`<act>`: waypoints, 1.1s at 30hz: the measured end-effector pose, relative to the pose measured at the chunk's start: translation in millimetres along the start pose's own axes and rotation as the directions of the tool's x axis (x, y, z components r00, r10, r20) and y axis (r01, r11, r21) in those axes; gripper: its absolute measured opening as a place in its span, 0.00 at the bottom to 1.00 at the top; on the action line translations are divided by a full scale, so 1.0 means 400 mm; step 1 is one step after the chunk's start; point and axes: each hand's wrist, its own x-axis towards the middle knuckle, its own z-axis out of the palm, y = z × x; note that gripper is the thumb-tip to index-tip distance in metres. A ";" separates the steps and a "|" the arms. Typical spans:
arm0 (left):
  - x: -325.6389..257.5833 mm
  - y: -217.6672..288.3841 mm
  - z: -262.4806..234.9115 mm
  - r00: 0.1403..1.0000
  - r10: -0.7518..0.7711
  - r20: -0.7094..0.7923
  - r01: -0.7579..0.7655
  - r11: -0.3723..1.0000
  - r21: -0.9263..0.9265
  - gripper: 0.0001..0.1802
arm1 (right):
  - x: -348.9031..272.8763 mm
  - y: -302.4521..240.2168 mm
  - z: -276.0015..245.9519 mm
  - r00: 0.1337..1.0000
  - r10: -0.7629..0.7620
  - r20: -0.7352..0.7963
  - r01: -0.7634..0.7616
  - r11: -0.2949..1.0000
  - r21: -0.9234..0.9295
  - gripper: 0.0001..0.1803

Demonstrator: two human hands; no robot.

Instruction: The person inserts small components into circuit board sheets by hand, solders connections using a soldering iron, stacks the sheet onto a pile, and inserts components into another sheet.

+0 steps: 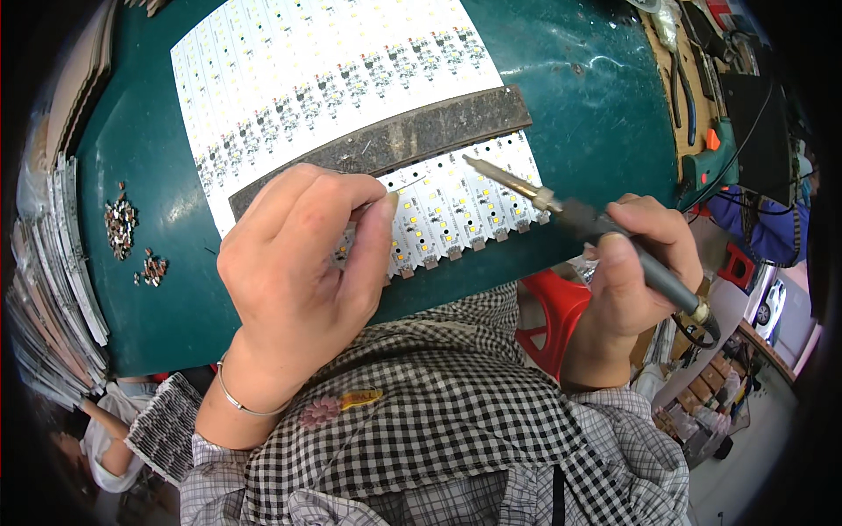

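Observation:
My left hand (303,241) pinches a thin silvery wire (410,185), which looks like solder, between thumb and forefinger. The wire's free end points right over a white LED circuit panel (254,53). My right hand (647,267) is wrapped round the dark handle of a soldering iron (586,219). Its tip is close to the panel, to the right of the wire and apart from it; whether it touches the board I cannot tell. Across the panel lies a dark, worn flat bar (412,136), just beyond my left hand, which hides its near left part.
On the green tabletop (588,96), small loose components (121,226) lie in piles at the left. Long stacked strips (53,254) line the left edge. A green-and-orange tool (712,162) and cables are at the right. A red stool (561,307) stands below; another person (114,447) is at lower left.

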 end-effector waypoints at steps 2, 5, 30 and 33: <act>-0.003 0.005 -0.011 0.997 -0.038 0.063 0.036 0.999 0.041 0.05 | 0.006 0.012 0.015 0.992 -0.109 0.070 0.114 0.991 -0.075 0.14; -0.013 -0.002 0.003 0.992 -0.104 0.072 0.106 0.994 -0.023 0.05 | 0.002 0.008 0.035 0.995 -0.061 0.082 0.069 0.992 -0.102 0.14; -0.017 -0.006 -0.027 0.992 -0.098 0.078 0.100 0.995 -0.018 0.05 | -0.015 -0.005 0.032 0.999 0.004 -0.035 -0.005 1.000 -0.031 0.14; -0.037 -0.016 -0.023 0.982 -0.155 0.104 0.165 0.981 -0.099 0.08 | -0.012 -0.011 0.047 0.999 -0.004 0.036 0.005 0.999 -0.043 0.13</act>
